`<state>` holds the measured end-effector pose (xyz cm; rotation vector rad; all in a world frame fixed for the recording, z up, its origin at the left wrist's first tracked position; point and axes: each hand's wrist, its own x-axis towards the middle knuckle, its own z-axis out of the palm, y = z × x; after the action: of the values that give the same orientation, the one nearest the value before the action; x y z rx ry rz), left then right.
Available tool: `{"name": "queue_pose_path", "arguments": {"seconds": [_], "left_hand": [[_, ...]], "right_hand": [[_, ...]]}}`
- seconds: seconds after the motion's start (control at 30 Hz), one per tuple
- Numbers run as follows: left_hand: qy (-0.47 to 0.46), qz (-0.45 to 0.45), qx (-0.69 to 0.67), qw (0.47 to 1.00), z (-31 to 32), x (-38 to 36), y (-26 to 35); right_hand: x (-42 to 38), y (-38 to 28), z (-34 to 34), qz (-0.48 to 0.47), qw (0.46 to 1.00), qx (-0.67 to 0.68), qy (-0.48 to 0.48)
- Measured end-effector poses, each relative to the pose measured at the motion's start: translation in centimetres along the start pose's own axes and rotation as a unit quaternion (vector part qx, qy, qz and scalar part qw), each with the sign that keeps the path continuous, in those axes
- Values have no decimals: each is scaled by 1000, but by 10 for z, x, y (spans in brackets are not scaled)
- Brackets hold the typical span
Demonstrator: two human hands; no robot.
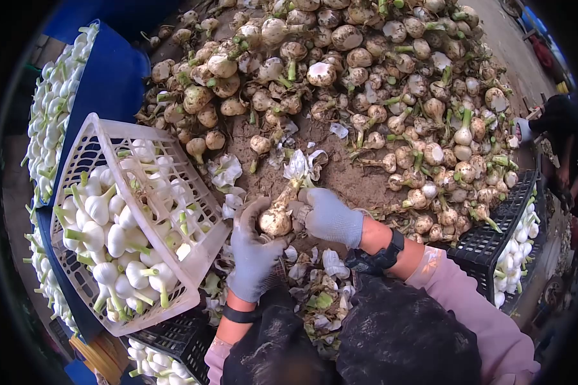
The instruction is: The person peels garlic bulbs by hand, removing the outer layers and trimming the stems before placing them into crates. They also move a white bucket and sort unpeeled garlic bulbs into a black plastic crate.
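Observation:
A dirty garlic bulb is held between my two gloved hands, its stem pointing up and away from me. Loosened white skin flares out at the top of the stem. My left hand curls around the bulb's left side and underside. From the right, my right hand has its fingers closed against the bulb and the lower stem; the fingertips are partly hidden. Both gloves are pale grey with soiled fingers. Peeled skins lie below the hands, in front of my knees.
Unpeeled garlic is heaped ahead and to the right. A tilted white crate of clean bulbs stands at my left, beside a blue container. A black crate is at the right. Another person's gloved hand shows at the far right.

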<state>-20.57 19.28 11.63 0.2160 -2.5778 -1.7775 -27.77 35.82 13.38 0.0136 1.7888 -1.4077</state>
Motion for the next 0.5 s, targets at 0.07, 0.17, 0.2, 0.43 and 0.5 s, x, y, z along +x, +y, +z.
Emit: {"name": "queue_pose_path", "arguments": {"seconds": [0.07,0.17,0.2,0.43,0.5], "left_hand": [[-21,-108,-155,982,-3,1,10],[-82,-242,-412,875,-6,2,10],[-78,-240,-476,843,-4,0,6],[-54,-201,-348,914,16,1,21],[-55,-156,-230,959,19,1,21]], "right_hand": [[2,10,-2,-96,989,-99,54],[1,27,-2,-180,943,-254,118],[-2,29,-2,-207,920,-303,137],[0,42,0,-206,963,147,92],[5,41,-10,-103,976,191,-32]]}}
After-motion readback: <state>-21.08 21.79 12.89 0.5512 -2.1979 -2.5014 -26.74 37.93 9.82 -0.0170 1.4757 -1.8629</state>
